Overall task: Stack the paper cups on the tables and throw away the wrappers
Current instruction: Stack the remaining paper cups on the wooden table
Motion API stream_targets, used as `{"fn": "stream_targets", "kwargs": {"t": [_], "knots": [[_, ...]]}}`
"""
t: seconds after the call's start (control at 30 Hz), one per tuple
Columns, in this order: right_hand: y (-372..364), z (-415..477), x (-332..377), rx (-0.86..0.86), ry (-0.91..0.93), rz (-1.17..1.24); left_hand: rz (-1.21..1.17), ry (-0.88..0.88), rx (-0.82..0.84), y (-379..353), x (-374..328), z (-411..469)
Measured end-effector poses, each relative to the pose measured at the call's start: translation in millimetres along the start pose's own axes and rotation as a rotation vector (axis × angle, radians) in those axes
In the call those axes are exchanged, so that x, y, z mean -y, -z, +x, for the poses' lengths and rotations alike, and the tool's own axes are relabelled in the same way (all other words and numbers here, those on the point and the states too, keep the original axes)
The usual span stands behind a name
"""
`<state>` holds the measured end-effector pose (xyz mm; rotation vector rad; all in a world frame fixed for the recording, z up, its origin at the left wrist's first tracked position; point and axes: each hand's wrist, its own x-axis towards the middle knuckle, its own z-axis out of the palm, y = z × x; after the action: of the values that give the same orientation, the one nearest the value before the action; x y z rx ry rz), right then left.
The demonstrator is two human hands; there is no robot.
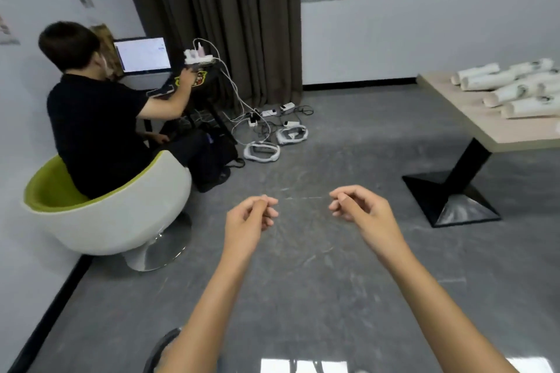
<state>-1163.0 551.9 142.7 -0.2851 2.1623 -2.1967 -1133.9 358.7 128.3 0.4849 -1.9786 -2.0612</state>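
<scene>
So both hands are hanging out front over the floor (303, 266) right now. The left hand (248, 221) and right hand (360, 209) are each sitting loosely curled, a bit apart from each other, and I'm not seeing anything held in either one.

The cups (512, 91) are lying on their sides in long sleeves on the table (454, 100), off to the right and well apart from the hands. So I'm guessing the step here is just getting over to the table.

If you're doing this bit, I'd be turning right and walking in from the near edge. I'd also be keeping feet away from the black table base (448, 200), since it's sticking out. Then I'd be taking one sleeve at a time with both hands so it isn't rolling off. I can't tell from here whether the wrappers are on or off, and no bin is showing.

Counts:
- I'm getting about seven cup sleeves, with the pile running off the frame edge, so maybe more.
- There's one table.
- There are two hands.
- One other person (97, 118) is sitting in one chair (121, 215) at one laptop (142, 54).
- Two white headsets (262, 152) are lying on the floor among cables.
</scene>
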Motion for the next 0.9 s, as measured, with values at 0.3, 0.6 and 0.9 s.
{"fn": "stream_targets", "kwargs": {"t": [0.3, 0.6, 0.9], "knots": [[165.6, 65.5, 5.9, -0.262, 0.029, -0.042, -0.053, -0.07, 0.301, -209.1, -12.0, 62.3], [273.2, 131.4, -2.5, -0.448, -0.009, -0.07, -0.043, -0.04, 0.451, -332.9, -6.5, 139.2], [334.0, 252.2, -25.8, -0.645, -0.06, -0.114, 0.007, -0.064, 0.658, -448.1, -3.4, 276.6]]}}
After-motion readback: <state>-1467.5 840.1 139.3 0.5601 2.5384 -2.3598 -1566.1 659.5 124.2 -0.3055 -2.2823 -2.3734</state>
